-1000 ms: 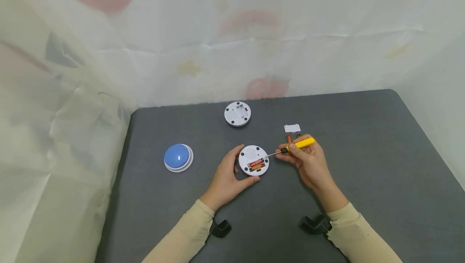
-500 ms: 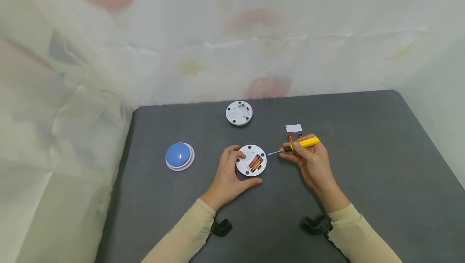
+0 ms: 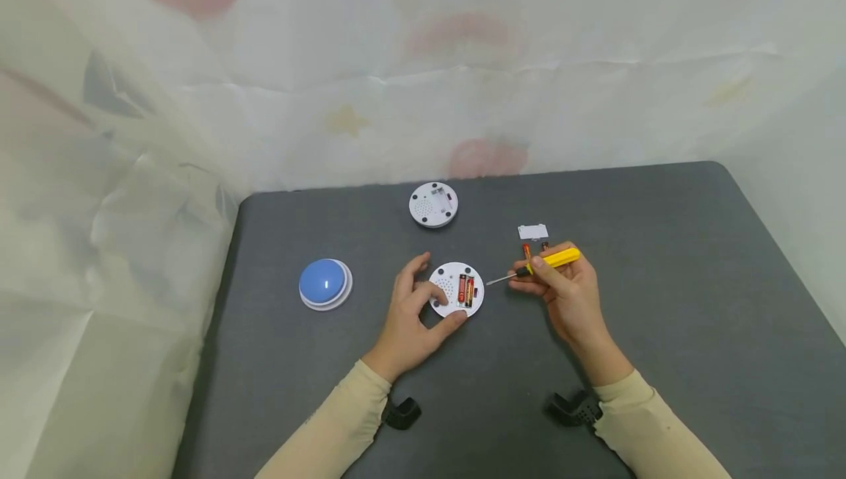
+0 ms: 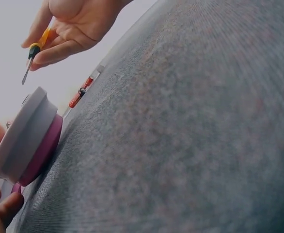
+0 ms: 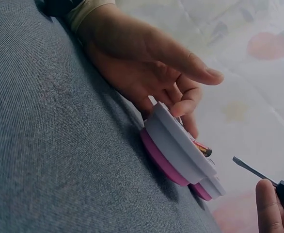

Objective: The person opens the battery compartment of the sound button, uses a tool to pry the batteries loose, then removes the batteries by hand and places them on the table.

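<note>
A round white push button lies face down on the dark table, its pink dome underneath. Two red-and-black batteries sit in its uncovered compartment. My left hand touches its left side with bent fingers; in the right wrist view the thumb is raised off it. On the other side my right hand pinches a screwdriver by its yellow handle. The flat metal tip points at the button's right rim, a small gap away from it.
Another upturned white button lies at the back, its battery compartment uncovered. A blue-domed button stands at the left. Beyond my right hand are a white battery cover and loose batteries. A patterned curtain hangs behind the table.
The button between my hands has turned on the table, its batteries swinging from slanted to nearly upright in view. My left fingers have shifted on it; the screwdriver tip has drawn back from its rim.
</note>
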Tool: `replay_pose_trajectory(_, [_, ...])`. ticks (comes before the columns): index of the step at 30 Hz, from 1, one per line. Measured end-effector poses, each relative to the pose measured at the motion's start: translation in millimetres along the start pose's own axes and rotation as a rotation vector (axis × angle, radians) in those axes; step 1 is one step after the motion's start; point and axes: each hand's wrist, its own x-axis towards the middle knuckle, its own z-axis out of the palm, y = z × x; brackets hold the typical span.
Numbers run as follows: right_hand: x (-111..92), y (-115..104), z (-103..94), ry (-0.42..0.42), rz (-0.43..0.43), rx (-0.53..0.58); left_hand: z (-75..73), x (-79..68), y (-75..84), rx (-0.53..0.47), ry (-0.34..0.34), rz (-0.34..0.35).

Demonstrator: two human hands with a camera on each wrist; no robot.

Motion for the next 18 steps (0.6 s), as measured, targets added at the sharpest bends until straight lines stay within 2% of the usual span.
replay_pose_trajectory(4, [-1,0,2.0,-0.022,-0.056,-0.024,-0.8,0.5,0.1,-0.033,-0.052,0.03])
replay_pose_trajectory(8, [-4,0,3.6,-0.065,-0.098,-0.101,-1.0,0.1,1.1,-0.038,-0.09,0.029])
replay_pose_trajectory(13, [-7,-1,8.0,-0.128,-0.14,-0.174,-1.6,-0.7,2.6,-0.009,-0.07,0.014])
replay_pose_trajectory(18, [-7,-2,13.7,-0.183,-0.201,-0.187,-2.6,-0.4,4.6,0.013,-0.046,-0.024])
